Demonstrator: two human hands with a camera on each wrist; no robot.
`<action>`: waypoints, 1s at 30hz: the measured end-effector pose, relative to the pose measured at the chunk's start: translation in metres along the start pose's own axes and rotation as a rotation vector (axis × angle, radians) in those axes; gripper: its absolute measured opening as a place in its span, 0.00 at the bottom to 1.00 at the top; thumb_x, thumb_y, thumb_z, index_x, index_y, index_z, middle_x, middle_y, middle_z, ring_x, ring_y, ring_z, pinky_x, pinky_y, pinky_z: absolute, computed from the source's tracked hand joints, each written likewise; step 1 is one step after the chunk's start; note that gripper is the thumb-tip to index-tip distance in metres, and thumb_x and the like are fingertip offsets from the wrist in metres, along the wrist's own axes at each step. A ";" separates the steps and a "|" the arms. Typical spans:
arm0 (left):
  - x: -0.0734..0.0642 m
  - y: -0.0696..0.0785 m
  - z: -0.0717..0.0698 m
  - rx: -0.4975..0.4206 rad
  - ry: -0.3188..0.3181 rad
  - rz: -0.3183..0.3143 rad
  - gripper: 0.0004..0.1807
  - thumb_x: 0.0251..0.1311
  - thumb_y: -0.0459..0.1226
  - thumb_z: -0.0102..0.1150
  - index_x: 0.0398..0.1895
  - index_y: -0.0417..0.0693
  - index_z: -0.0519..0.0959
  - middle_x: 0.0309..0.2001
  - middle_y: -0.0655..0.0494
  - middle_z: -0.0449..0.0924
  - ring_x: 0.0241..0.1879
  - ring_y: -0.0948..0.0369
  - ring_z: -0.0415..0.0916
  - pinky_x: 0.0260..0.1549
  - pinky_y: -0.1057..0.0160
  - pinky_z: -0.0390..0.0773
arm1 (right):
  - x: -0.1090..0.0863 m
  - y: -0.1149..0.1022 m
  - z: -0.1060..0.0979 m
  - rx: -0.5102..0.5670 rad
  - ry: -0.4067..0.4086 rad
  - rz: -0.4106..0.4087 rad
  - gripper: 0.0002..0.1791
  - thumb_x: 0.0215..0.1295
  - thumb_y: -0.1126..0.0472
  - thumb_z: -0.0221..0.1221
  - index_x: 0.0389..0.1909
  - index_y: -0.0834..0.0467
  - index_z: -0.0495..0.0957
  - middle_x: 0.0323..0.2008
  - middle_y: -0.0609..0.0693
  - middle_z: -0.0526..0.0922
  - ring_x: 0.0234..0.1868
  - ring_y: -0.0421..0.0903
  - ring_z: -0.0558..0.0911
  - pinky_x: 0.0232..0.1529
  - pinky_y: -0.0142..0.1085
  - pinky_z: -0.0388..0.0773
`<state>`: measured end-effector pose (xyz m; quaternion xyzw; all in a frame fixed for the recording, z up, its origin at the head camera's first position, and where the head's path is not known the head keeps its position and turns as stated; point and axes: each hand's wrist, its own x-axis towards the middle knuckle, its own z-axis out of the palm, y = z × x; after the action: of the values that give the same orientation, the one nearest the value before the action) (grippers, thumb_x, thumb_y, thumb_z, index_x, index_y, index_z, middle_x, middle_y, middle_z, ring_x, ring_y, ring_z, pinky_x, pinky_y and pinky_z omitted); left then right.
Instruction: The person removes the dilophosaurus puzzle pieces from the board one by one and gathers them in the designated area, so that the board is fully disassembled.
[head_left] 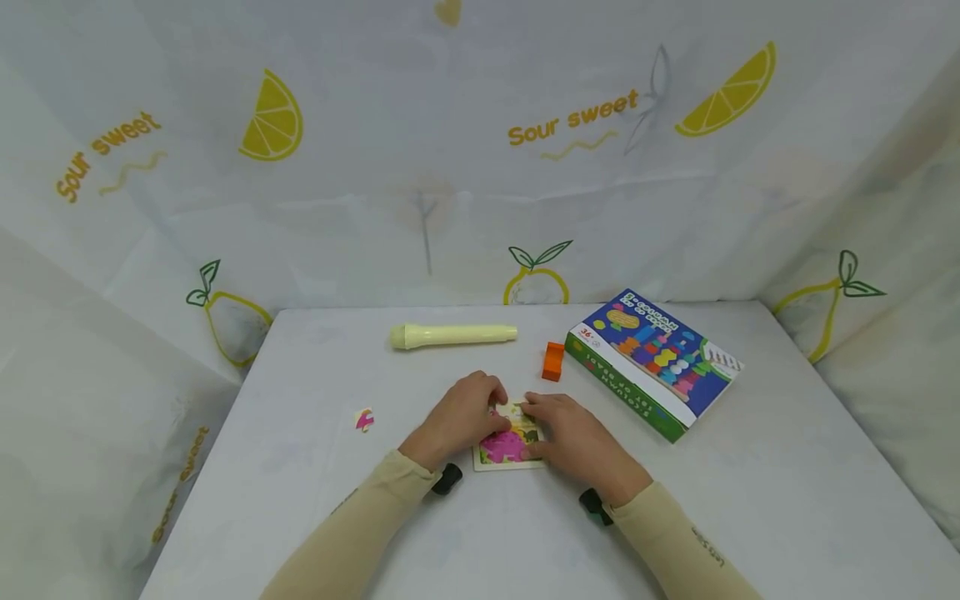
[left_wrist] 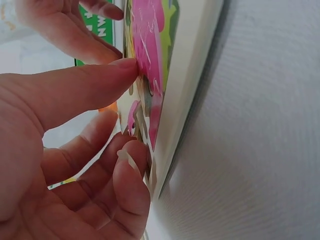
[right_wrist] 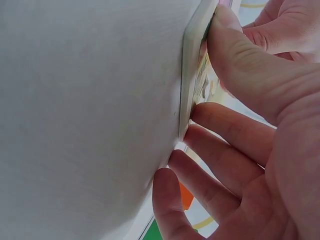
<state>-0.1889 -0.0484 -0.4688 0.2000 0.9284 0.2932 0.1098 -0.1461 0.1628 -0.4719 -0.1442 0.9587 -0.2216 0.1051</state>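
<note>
Closest in, two beige sleeves (head_left: 352,533) (head_left: 678,546) reach up over the white surface (head_left: 247,467), a small black device (head_left: 447,479) showing at the left wrist and another (head_left: 596,507) at the right. And here's the action, both hands meeting at one little puzzle board (head_left: 510,467), flat on the surface in the middle! The right hand (head_left: 573,429) has the board's right side, fingers spread and only gently bent: thumb down on the face, a fingertip against the edge, other fingertips down on the surface. Over to the left hand (head_left: 461,421), thumb and fingers parted, the thumb tip on the pink animal picture (head_left: 501,448), the bent fingers touching towards the board's far left. Between them, a small pink part with a dark spot (left_wrist: 132,117); whether it lies flush, I can't tell.

Out to the left, well apart from the board, one loose puzzle piece (head_left: 364,420), pink on white. Beyond the hands, an orange block (head_left: 552,362), and just beside it a blue and green box (head_left: 652,358) lies at an angle, colourful shapes printed on top. Further back, left of that block, a pale yellow rod (head_left: 453,335) lies crosswise. And behind it all, a white curtain (head_left: 390,108) with lemons and "Sour sweet" lettering!
</note>
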 end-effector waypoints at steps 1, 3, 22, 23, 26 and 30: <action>0.000 0.000 0.000 -0.008 0.001 -0.004 0.15 0.64 0.45 0.78 0.48 0.50 0.85 0.42 0.57 0.78 0.40 0.61 0.74 0.44 0.62 0.78 | 0.000 0.000 0.000 -0.003 0.000 -0.002 0.40 0.64 0.46 0.76 0.74 0.53 0.78 0.79 0.49 0.73 0.80 0.56 0.71 0.77 0.56 0.71; 0.000 0.001 0.000 -0.015 0.000 -0.013 0.16 0.64 0.45 0.78 0.49 0.50 0.85 0.43 0.58 0.79 0.41 0.61 0.75 0.45 0.62 0.78 | 0.001 0.000 -0.001 -0.008 -0.003 -0.004 0.39 0.64 0.46 0.76 0.74 0.53 0.78 0.79 0.49 0.73 0.80 0.56 0.71 0.77 0.56 0.71; 0.003 -0.002 -0.003 -0.080 -0.034 0.015 0.08 0.79 0.39 0.61 0.51 0.49 0.87 0.39 0.60 0.83 0.35 0.63 0.77 0.40 0.64 0.79 | 0.000 -0.002 -0.003 -0.040 0.005 -0.035 0.40 0.64 0.45 0.76 0.75 0.55 0.77 0.79 0.51 0.73 0.80 0.56 0.72 0.76 0.56 0.72; 0.003 -0.003 -0.004 -0.087 -0.038 0.015 0.08 0.79 0.39 0.61 0.51 0.49 0.87 0.38 0.60 0.83 0.35 0.63 0.77 0.40 0.64 0.79 | 0.000 -0.002 -0.003 -0.042 0.005 -0.035 0.40 0.64 0.45 0.76 0.75 0.56 0.77 0.79 0.51 0.73 0.79 0.56 0.72 0.77 0.55 0.72; 0.003 -0.004 -0.004 -0.109 -0.048 0.014 0.08 0.79 0.39 0.60 0.51 0.49 0.86 0.37 0.60 0.83 0.34 0.64 0.77 0.39 0.65 0.79 | 0.000 -0.002 -0.003 -0.048 0.005 -0.037 0.40 0.64 0.45 0.76 0.75 0.56 0.77 0.79 0.51 0.73 0.79 0.57 0.72 0.77 0.56 0.72; 0.002 -0.004 -0.005 -0.124 -0.060 0.006 0.08 0.79 0.40 0.60 0.52 0.49 0.86 0.37 0.60 0.83 0.34 0.63 0.77 0.40 0.64 0.79 | 0.000 -0.002 -0.003 -0.038 -0.004 -0.033 0.41 0.64 0.45 0.76 0.75 0.56 0.77 0.79 0.51 0.73 0.79 0.57 0.72 0.77 0.57 0.71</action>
<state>-0.1939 -0.0529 -0.4670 0.2044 0.9042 0.3443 0.1490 -0.1462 0.1625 -0.4683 -0.1625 0.9600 -0.2046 0.1003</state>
